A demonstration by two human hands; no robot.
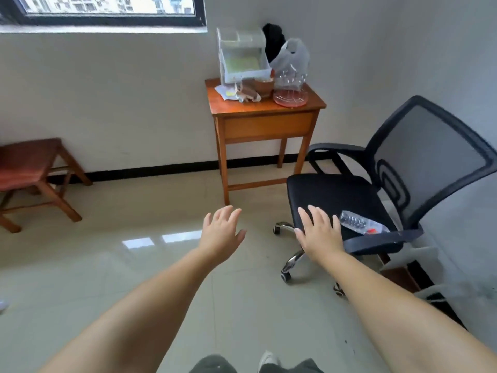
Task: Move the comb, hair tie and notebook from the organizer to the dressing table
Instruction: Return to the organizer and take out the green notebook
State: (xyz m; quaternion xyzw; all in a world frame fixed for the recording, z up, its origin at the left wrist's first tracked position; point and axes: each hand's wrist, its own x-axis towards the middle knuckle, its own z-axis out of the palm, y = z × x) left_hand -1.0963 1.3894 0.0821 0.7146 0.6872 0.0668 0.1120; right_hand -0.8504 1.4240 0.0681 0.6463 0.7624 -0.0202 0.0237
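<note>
A clear plastic organizer point(242, 56) stands at the back of a small wooden dressing table point(265, 122) against the far wall. Something pale green and flat, perhaps the notebook point(240, 63), lies inside the organizer. The comb and hair tie are too small to make out. My left hand point(222, 232) and my right hand point(318, 232) are both stretched out in front of me, fingers spread, holding nothing. They hover well short of the table, over the floor and the chair seat.
A black mesh office chair point(376, 189) stands right of the table with a plastic bottle point(360, 224) on its seat. On the tabletop are crumpled papers point(236, 92), a white plastic bag point(291, 59) and a round clear rack point(290, 96). A wooden stool point(29, 168) sits at the left.
</note>
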